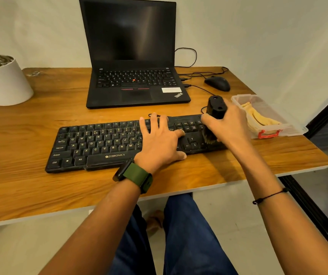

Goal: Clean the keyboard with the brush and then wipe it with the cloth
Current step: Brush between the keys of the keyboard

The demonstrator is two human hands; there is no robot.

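Observation:
A black keyboard point(99, 145) lies across the wooden desk point(30, 185). My left hand point(160, 140) rests flat on its right-middle keys, fingers spread and straight. My right hand point(229, 126) grips a black-handled brush point(215, 110), whose tan bristles touch the keys at the keyboard's right end, beside the arrow keys. A yellow cloth point(258, 117) lies folded inside a clear plastic box point(290, 129) to the right of the keyboard.
An open black laptop point(135, 76) stands behind the keyboard, with a black mouse point(217, 83) and cables to its right. A white plant pot point(4, 84) sits at the desk's far left. The desk's right edge runs just past the plastic box.

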